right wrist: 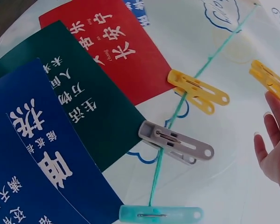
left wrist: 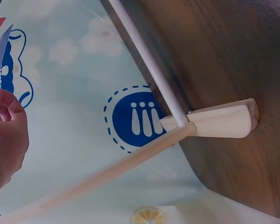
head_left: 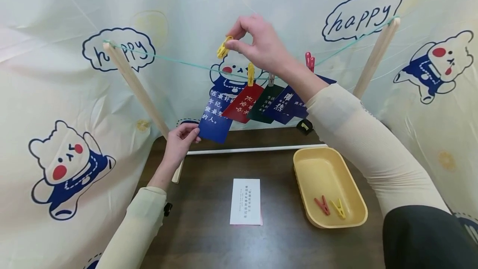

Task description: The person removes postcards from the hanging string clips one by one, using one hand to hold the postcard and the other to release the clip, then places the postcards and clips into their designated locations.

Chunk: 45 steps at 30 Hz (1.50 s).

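My left hand pinches a blue card with white writing by its lower left edge. The card's top reaches toward a thin green string; whether they touch I cannot tell. Above the string, my right hand holds a yellow clothespin between thumb and fingers. To the right of the held card, a red card hangs from another yellow clothespin and a dark green card from a grey clothespin. Blue cards hang beyond, one at a teal clothespin.
Two wooden posts carry the string, with a white rod between their feet. A yellow tray holds a red clothespin and a yellow one. A white card lies on the dark table. Patterned cloth surrounds everything.
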Available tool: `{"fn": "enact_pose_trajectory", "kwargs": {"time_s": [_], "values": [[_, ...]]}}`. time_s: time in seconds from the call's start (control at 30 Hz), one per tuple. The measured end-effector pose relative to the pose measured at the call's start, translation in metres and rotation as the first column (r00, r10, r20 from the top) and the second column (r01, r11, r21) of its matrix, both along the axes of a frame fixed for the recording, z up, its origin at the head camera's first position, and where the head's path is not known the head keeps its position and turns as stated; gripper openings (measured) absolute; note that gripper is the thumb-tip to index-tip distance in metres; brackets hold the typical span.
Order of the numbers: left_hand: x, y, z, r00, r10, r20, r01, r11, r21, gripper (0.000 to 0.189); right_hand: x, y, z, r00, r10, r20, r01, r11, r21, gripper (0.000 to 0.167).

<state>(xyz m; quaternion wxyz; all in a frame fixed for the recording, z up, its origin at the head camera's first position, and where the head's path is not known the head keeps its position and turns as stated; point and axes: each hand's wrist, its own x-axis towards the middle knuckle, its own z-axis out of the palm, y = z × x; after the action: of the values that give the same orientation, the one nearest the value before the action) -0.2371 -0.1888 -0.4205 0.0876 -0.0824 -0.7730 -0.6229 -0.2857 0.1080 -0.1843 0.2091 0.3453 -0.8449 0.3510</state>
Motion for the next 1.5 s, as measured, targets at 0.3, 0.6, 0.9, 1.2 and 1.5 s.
{"fn": "enact_pose_trajectory", "kwargs": {"time_s": [0.3,0.6,0.9,1.2,1.5], "values": [[0.008,-0.006,-0.017,0.997,-0.052,0.065,0.052,0.999,-0.009,0.026,0.024,0.019,0.0,0.999,0.053,-0.007,-0.053,0.997,-0.049,0.022],[0.022,0.002,-0.034,0.987,-0.138,0.079,0.134,0.99,0.045,0.022,0.043,0.051,-0.028,0.999,0.055,-0.002,-0.054,0.998,0.038,0.021],[0.048,0.022,-0.053,0.938,-0.257,0.232,0.264,0.965,0.002,0.02,0.057,0.099,-0.072,0.991,-0.03,0.134,0.008,0.987,0.161,0.027],[0.068,0.031,-0.065,0.883,-0.343,0.32,0.36,0.933,0.004,0.014,0.068,0.133,-0.109,0.969,-0.102,0.227,0.052,0.975,0.216,0.027],[0.083,0.037,-0.074,0.765,-0.446,0.464,0.479,0.876,0.051,0.01,0.069,0.148,-0.134,0.943,-0.141,0.303,0.051,0.957,0.287,0.023]]}}
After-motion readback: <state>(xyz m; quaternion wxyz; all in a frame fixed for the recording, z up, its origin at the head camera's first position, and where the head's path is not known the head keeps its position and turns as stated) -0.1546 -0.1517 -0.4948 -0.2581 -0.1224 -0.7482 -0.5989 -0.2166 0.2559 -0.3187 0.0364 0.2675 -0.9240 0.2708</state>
